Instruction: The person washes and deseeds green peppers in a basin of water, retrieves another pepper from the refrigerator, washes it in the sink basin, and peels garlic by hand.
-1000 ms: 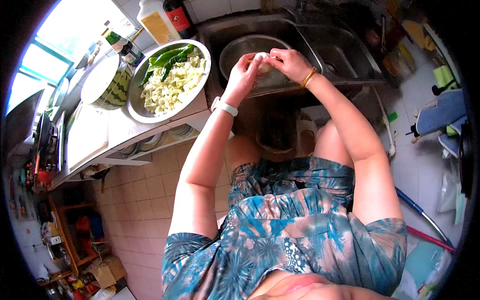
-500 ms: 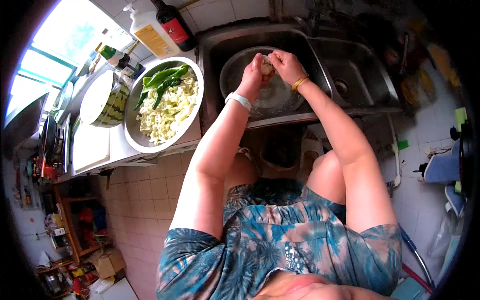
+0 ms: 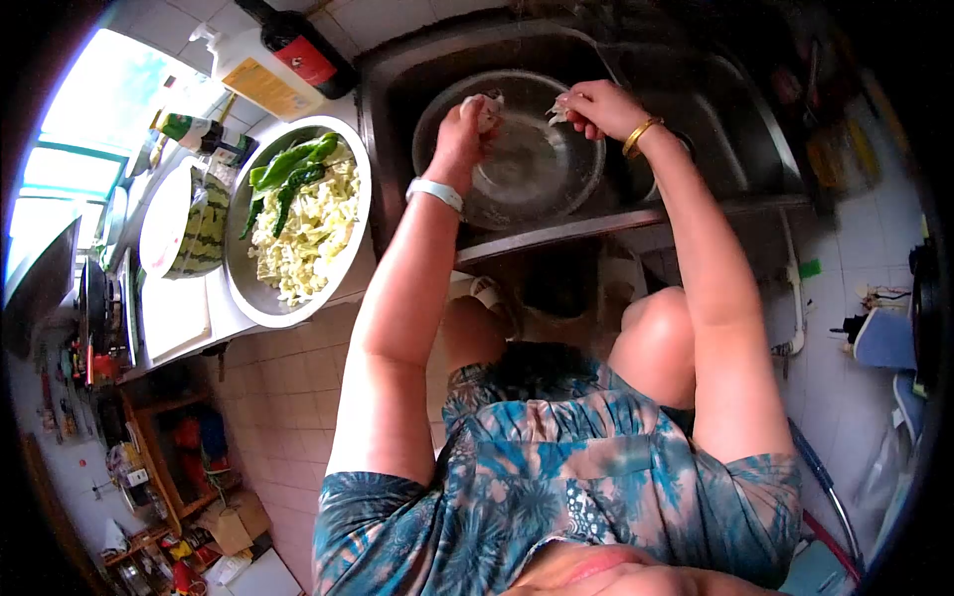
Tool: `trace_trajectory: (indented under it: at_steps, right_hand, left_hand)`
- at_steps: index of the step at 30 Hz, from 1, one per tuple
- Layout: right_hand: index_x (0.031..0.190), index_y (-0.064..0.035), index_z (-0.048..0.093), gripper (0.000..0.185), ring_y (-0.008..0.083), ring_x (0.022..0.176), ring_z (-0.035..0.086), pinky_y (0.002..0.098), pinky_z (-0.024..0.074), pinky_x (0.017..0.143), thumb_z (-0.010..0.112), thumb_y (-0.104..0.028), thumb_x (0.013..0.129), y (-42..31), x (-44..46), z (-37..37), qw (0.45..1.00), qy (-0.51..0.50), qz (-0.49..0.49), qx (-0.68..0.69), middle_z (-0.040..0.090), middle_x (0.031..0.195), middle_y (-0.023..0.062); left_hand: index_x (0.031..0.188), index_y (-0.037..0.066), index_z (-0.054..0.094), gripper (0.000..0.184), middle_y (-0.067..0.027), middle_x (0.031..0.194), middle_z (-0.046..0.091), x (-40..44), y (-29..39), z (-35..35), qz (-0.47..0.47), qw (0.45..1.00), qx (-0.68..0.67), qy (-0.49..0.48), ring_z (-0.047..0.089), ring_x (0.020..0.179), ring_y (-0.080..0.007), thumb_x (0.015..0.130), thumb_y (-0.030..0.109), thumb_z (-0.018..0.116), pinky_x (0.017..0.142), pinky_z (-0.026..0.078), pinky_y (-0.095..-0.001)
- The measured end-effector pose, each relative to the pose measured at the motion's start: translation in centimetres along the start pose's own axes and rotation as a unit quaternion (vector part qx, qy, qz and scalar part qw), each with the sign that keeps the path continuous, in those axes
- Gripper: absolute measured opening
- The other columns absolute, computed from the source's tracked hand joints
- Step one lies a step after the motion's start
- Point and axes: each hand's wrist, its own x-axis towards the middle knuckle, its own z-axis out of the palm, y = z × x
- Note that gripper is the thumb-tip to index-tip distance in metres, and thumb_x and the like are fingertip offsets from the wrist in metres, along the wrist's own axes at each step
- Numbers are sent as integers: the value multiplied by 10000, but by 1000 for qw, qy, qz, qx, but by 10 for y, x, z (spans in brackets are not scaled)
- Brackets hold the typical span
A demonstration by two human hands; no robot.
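Note:
My left hand [image 3: 463, 137] is closed around a whitish bulb, likely garlic [image 3: 487, 112], over the left side of a round metal basin [image 3: 517, 204] in the left sink bowl. To the right, my right hand [image 3: 602, 107] pinches a thin whitish piece of peel [image 3: 559, 110] above the basin's right rim. The two hands are apart. Below them the basin looks wet and shiny. On the counter at the left, a large metal bowl [image 3: 237, 268] holds chopped pale cabbage [image 3: 303, 238] and green peppers [image 3: 294, 167].
A cut watermelon [image 3: 204, 223] sits left of the bowl beside a white board [image 3: 177, 313]. Behind stand a dark bottle with a red label [image 3: 303, 55], a white pump bottle [image 3: 258, 74] and a green-labelled bottle [image 3: 204, 136]. A second sink bowl [image 3: 730, 124] lies right.
My hands have moved apart, the left one to the left with the bulb, the right one to the right with a piece of peel. The view has shifted slightly.

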Motion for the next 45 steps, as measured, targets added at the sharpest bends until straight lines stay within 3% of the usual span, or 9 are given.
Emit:
trace_trajectory:
  at_steps: [7,14,17,23,28,30,34,37,45]
  right_hand:
    - [833,-5,661,331,285,639,634,391,517,620,554,-309,907,-75,-118,64,915,-295,-246,-123,656,733,144]
    - [955,-53,742,243,297,920,677,392,547,771,711,-98,718,15,-125,160,674,-493,-159,-527,709,990,132]
    - [1040,11,691,317,302,957,664,406,544,749,689,-93,741,44,-109,176,665,-495,-106,-548,693,1042,142]
    - [1107,-7,647,347,335,922,668,430,536,765,662,-133,784,44,-120,178,713,-409,-145,-551,697,977,172]
    - [899,-23,674,228,373,860,652,456,520,770,633,-239,834,-64,-113,101,864,-377,-268,-200,677,891,193]
    - [942,-36,678,214,232,781,677,346,533,707,623,-231,875,-93,-88,62,907,-327,-259,-61,689,869,145]
    - [1109,-36,625,340,213,791,659,333,523,731,613,-310,909,-50,18,37,941,84,-276,-175,682,915,129]
    - [1185,-45,602,407,206,843,654,334,513,754,620,-341,905,-25,59,48,976,42,-167,-132,679,982,126]
    - [1083,-36,571,282,394,949,607,441,489,781,526,-273,936,15,66,86,955,-24,-283,-88,642,1005,199]
  left_hand:
    - [1131,15,557,453,-104,989,664,1,0,0,47,995,75,39,631,773,-167,925,418,541,630,461,-308]
    - [1209,5,522,517,-95,1082,632,-2,-7,4,44,990,128,26,638,796,-155,948,452,527,645,460,-299]
    - [1242,15,495,508,-85,1058,629,-2,-4,1,6,999,44,-20,627,798,-136,964,440,501,638,450,-279]
    - [1249,44,495,433,-78,1066,627,4,-4,1,-69,992,-89,-59,614,750,-131,999,393,432,606,440,-262]
    - [1215,47,524,414,-89,1026,643,6,-8,-2,-73,992,-91,-54,617,747,-136,1012,384,395,599,446,-268]
    - [1204,53,533,417,-88,1011,649,14,-15,-8,-66,991,-96,-63,615,741,-134,1013,393,386,598,445,-265]
    - [1169,85,566,443,-64,937,679,5,-10,-6,-68,995,-47,-57,600,689,-115,1010,438,350,597,436,-234]
    - [1161,85,565,473,-53,901,669,3,-9,2,-69,995,-46,-53,592,679,-118,1004,472,342,573,427,-236]
    - [975,51,621,561,-58,805,627,-8,-9,6,-70,989,131,9,529,624,-142,958,567,403,530,388,-278]
